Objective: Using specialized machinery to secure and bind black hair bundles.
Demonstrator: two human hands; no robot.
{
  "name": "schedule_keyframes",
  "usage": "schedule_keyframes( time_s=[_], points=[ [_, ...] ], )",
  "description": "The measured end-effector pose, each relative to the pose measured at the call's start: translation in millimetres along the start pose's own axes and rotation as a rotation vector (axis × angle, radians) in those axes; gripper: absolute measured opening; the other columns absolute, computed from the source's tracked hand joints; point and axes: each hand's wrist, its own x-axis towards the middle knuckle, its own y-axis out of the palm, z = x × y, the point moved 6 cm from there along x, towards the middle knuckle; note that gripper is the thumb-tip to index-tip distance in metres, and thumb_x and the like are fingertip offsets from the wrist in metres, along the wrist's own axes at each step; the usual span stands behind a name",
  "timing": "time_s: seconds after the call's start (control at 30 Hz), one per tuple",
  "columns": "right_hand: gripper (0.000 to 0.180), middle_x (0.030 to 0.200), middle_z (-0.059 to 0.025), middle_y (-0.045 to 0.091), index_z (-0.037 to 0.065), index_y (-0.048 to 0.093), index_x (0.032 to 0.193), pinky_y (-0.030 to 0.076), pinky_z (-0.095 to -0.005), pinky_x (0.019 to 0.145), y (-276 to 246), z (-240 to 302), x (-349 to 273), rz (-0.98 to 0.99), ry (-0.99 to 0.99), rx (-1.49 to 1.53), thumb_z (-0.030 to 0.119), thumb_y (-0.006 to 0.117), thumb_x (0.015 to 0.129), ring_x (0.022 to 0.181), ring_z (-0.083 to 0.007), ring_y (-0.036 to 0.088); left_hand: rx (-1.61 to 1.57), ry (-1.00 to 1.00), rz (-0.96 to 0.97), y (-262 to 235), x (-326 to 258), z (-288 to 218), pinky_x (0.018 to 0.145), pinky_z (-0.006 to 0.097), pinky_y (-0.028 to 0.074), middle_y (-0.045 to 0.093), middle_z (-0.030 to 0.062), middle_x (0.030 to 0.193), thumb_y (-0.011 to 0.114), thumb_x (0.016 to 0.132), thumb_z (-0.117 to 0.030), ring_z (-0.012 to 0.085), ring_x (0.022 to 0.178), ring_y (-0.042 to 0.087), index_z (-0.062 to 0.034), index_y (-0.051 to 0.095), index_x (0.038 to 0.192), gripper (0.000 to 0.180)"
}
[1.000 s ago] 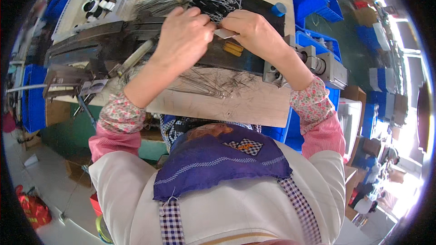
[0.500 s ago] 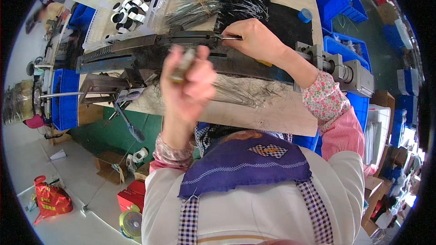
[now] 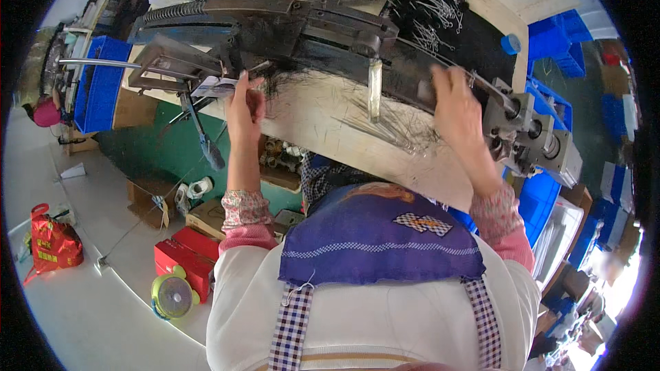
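Both hands work the long dark machine [image 3: 309,34] on the counter [image 3: 323,120]: left hand [image 3: 244,99] seemingly pinching fine wires [image 3: 275,82], right hand [image 3: 457,106] pressing flat, open. I'd feed them evenly.

A long dark metal machine [image 3: 309,34] lies across the pale workbench [image 3: 323,120].

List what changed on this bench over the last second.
The left hand left the wire pile, swung back toward the body, and now pinches dark bristles at the machine's left end. The right hand dropped from the pile to the machine's right end. The loose wires on the board stayed put.
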Motion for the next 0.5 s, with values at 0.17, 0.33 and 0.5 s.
schedule_keyframes(
  time_s=[0.17, 0.33, 0.5],
  points=[
    [0.014, 0.083, -0.0164, 0.061, 0.005, 0.051, 0.097, 0.053, -0.0441, 0.06, 40, -41, 12, 0.173, 0.176, 0.075, 0.012, 0.056, 0.087, 0.072, -0.0345, 0.065, -0.105, 0.059, 0.036, 2, 5, 6, 0.038, 0.023, 0.023, 0.054, 0.0017, 0.061, 0.056, 0.095, -0.024, 0.0071, 0.042, 0.037, 0.0009, 0.066, 0.095, 0.027],
    [0.018, 0.077, -0.0163, 0.063, 0.004, 0.052, 0.093, 0.05, -0.0444, 0.059, -26, -27, -37, 0.151, 0.08, 0.368, 0.018, 0.062, 0.086, 0.072, -0.0371, 0.063, -0.2, 0.203, 0.032, 38, -36, 8, 0.039, 0.021, 0.022, 0.04, -0.0048, 0.058, 0.051, 0.098, -0.025, 0.0041, 0.045, 0.03, -0.0064, 0.054, 0.082, 0.025],
    [0.017, 0.073, -0.0152, 0.059, -0.001, 0.054, 0.089, 0.045, -0.0314, 0.059, -85, -44, -43, 0.189, 0.261, 0.691, 0.012, 0.064, 0.087, 0.06, -0.0232, 0.056, -0.036, 0.22, 0.857, 197, -135, -17, 0.039, 0.021, 0.021, 0.033, -0.0072, 0.056, 0.047, 0.1, -0.027, 0.0032, 0.045, 0.027, -0.0069, 0.052, 0.08, 0.028]
  ],
)
